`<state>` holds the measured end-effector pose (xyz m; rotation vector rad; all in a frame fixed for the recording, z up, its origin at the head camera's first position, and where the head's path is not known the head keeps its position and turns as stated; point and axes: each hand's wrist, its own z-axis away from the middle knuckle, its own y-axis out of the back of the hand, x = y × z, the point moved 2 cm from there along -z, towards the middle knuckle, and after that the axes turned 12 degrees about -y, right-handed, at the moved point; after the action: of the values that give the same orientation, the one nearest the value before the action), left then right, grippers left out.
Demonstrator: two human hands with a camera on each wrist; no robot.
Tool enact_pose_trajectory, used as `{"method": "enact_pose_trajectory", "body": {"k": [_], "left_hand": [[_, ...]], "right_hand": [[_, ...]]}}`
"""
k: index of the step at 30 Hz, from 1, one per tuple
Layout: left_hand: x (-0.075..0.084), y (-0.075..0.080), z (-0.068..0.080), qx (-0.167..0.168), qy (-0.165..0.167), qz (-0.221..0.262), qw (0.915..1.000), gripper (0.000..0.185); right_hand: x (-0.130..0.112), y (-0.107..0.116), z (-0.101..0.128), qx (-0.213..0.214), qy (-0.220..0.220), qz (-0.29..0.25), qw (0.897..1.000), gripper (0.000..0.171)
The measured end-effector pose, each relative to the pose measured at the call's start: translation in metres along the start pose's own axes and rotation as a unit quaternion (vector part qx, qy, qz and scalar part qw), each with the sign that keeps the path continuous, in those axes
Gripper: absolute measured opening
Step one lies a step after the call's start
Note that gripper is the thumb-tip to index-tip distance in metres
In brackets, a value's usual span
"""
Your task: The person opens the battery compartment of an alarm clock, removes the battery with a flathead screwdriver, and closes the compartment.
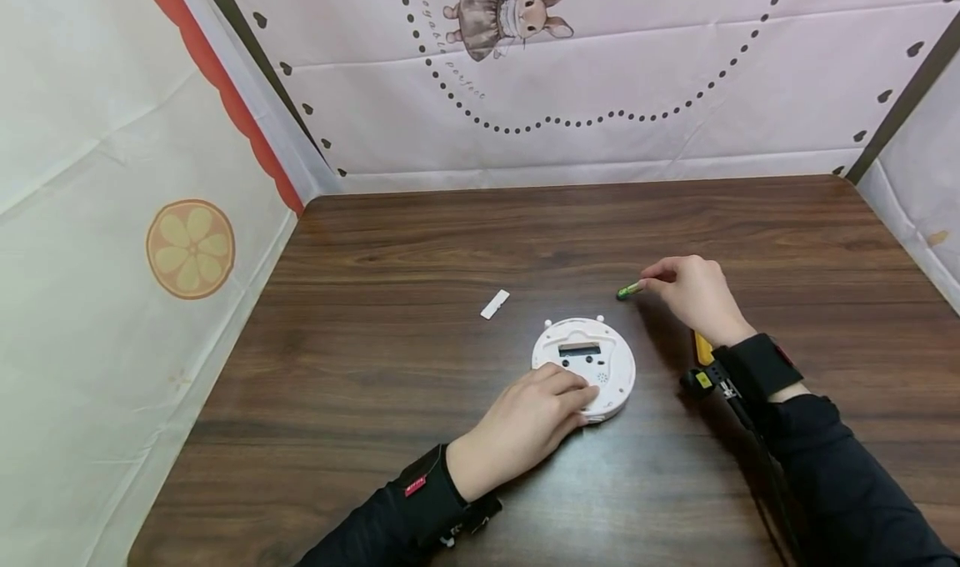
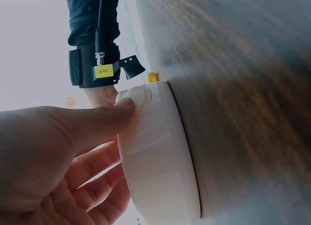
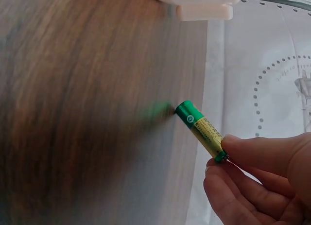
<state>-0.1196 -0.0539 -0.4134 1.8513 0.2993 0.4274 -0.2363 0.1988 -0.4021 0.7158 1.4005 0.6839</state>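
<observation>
Hands working well apart on the brown wooden tabletop, 2 black sleeves reaching in from the near edge.

Left hand lying on the near side of the round white device, fingers curled over its rim and gripping it; thumb pressing against a small rounded knob at the device's edge in the left wrist view, other fingers tucked along the casing. Device lying flat near the middle of the tabletop, back facing up, showing a dark rectangular recess, a few small holes and 2 little feet on its far edge.

Lying loose beyond the device and to its left, apart from it: a small white rectangular cover, touching neither hand.

Right hand hovering to the right of the device and slightly farther back, pinching 1 end of a green and yellow battery between thumb and fingertips. Battery pointing away from the palm, tilted, its free green end touching or almost touching the wood; cannot tell which. Battery sitting clear of the device, near its far right edge.

Wearing a black wrist strap with a yellow-tagged cable on the right forearm.
</observation>
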Motion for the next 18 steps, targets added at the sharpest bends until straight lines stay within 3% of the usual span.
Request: {"method": "enact_pose_trajectory", "body": {"k": [4, 11, 18], "left_hand": [[0.0, 0.0, -0.001, 0.003, -0.002, 0.004, 1.0, 0.032], [0.0, 0.0, -0.002, 0.001, -0.002, 0.002, 1.0, 0.033], [0.0, -0.001, -0.001, -0.008, 0.004, 0.004, 0.9999, 0.033]], "right_hand": [[0.002, 0.001, -0.002, -0.01, 0.005, 0.005, 1.0, 0.021], [0.007, 0.0, -0.005, -0.067, 0.02, 0.034, 0.997, 0.025], [0.013, -0.005, -0.009, -0.078, 0.039, 0.062, 0.994, 0.021]]}}
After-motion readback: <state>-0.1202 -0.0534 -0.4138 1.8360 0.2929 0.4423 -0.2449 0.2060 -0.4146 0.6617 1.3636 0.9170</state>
